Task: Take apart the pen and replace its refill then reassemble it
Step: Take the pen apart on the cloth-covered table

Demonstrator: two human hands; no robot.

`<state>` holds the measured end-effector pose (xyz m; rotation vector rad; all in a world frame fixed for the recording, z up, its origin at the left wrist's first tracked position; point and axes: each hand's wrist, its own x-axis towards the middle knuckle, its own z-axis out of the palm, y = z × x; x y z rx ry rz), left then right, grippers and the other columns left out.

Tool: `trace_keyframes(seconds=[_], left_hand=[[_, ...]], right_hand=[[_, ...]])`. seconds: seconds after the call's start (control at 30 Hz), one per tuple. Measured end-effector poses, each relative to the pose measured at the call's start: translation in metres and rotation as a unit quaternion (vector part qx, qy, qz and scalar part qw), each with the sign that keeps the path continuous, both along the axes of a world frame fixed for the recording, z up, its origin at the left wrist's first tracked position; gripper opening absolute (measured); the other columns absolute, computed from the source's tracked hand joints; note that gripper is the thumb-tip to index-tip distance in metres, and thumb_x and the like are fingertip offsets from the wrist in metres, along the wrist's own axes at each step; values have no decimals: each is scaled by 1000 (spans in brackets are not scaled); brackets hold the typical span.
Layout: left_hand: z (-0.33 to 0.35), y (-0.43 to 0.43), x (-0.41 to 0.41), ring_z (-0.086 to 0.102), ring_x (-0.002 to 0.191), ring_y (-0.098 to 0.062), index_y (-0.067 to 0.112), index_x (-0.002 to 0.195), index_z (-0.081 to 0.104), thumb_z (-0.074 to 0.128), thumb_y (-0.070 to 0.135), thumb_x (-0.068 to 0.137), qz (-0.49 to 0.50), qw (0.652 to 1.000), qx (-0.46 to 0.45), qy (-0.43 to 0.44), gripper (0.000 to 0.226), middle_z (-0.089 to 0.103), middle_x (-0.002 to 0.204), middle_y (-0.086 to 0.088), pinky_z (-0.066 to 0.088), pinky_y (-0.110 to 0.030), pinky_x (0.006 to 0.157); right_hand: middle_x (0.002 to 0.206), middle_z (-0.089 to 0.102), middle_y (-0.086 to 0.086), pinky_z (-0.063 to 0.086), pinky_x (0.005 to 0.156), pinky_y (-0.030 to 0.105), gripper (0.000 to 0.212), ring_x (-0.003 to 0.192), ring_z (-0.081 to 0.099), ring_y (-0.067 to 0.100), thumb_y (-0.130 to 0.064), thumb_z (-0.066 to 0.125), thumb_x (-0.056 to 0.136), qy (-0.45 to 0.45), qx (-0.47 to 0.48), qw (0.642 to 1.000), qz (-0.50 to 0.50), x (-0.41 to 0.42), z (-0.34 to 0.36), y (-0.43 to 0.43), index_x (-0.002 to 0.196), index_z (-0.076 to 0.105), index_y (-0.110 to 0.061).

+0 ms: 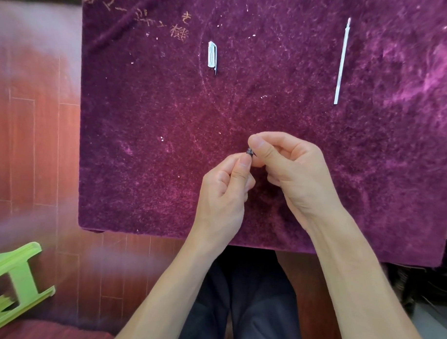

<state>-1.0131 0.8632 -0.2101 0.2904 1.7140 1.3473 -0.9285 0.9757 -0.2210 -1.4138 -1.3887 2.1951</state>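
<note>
Both hands meet over the middle of the purple velvet table cover (pixel 146 166). My left hand (pixel 224 194) and my right hand (pixel 291 166) pinch the same small dark pen part (pixel 249 152) between thumb and fingers. Only a short ribbed black bit of it shows; the rest is hidden by the fingers. A clear pen cap (pixel 212 55) with a clip lies on the cloth at the far centre-left. A long thin white refill (pixel 341 62) lies nearly upright in the view at the far right, its tip pointing away from me.
The cloth's near edge (pixel 164 234) hangs just in front of my forearms and lap. A green plastic stool (pixel 13 281) stands on the reddish wooden floor at lower left. Embroidered gold characters (pixel 180 32) mark the cloth's far left.
</note>
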Motion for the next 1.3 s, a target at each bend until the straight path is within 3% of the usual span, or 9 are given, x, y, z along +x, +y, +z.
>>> trace_keyframes(seconds=[0.17, 0.33, 0.5, 0.7, 0.8, 0.9, 1.07, 1.2, 1.3], left_hand=[[1, 2, 1, 29, 49, -3, 24, 93, 69, 42, 25, 111, -1, 1000, 2, -2, 33, 36, 60, 3, 28, -14, 43], [-1, 3, 2, 29, 48, -3, 14, 98, 70, 42, 24, 111, 11, 1000, -10, -8, 33, 36, 61, 1, 28, -14, 43], [0, 4, 5, 29, 48, -4, 19, 94, 68, 41, 23, 111, 0, 1000, -6, 1, 33, 35, 61, -1, 28, -15, 43], [-1, 4, 7, 28, 48, -4, 13, 98, 70, 42, 23, 111, 16, 1000, -9, -8, 32, 34, 61, -2, 27, -14, 42], [-1, 3, 7, 29, 48, -2, 14, 98, 70, 41, 25, 111, 9, 1000, -10, 0, 33, 36, 59, 6, 28, -14, 43], [-1, 3, 8, 29, 48, -1, 18, 96, 69, 41, 25, 111, 3, 1000, -6, -1, 33, 36, 58, 11, 27, -14, 43], [-2, 2, 7, 29, 48, -2, 11, 100, 70, 42, 24, 111, 20, 1000, -13, -3, 33, 36, 58, 9, 28, -14, 43], [-1, 1, 7, 29, 49, -3, 17, 97, 70, 41, 26, 111, 10, 1000, -10, 6, 33, 36, 59, 9, 28, -16, 43], [0, 0, 6, 29, 48, -2, 18, 97, 69, 41, 26, 111, 6, 1000, -7, 6, 33, 36, 59, 9, 28, -15, 43]], right_hand=[[73, 72, -10, 48, 60, 10, 14, 59, 58, -5, -30, 78, 97, -14, 21, 999, 25, 0, 0, 3, 101, 84, -18], [74, 72, -10, 45, 58, 8, 16, 56, 58, -6, -30, 73, 101, 1, 10, 999, 37, 2, 1, 7, 110, 83, -22], [75, 73, -8, 48, 61, 10, 13, 67, 63, -2, -32, 77, 98, -9, 21, 998, 50, 3, 1, 10, 100, 82, -21], [64, 62, -17, 41, 55, 13, 19, 55, 48, -3, -32, 67, 106, 1, 16, 996, 82, 6, 0, 14, 111, 83, -24], [65, 66, -14, 42, 54, 8, 15, 52, 54, -4, -33, 73, 102, 7, 14, 997, 69, 5, -1, 14, 107, 82, -22], [72, 69, -9, 41, 54, 12, 12, 56, 54, -3, -32, 73, 102, 2, 25, 996, 85, 4, -2, 15, 102, 81, -23], [65, 56, -15, 39, 52, 15, 21, 54, 44, -1, -37, 65, 103, 31, 5, 995, 94, 5, -3, 15, 108, 84, -28], [71, 70, -13, 42, 51, 7, 16, 54, 58, -5, -39, 73, 100, 16, 13, 995, 96, 4, -4, 15, 105, 81, -26], [75, 72, -9, 42, 52, 9, 15, 56, 58, -5, -33, 73, 101, 23, 8, 995, 99, 4, -4, 15, 105, 82, -22]])
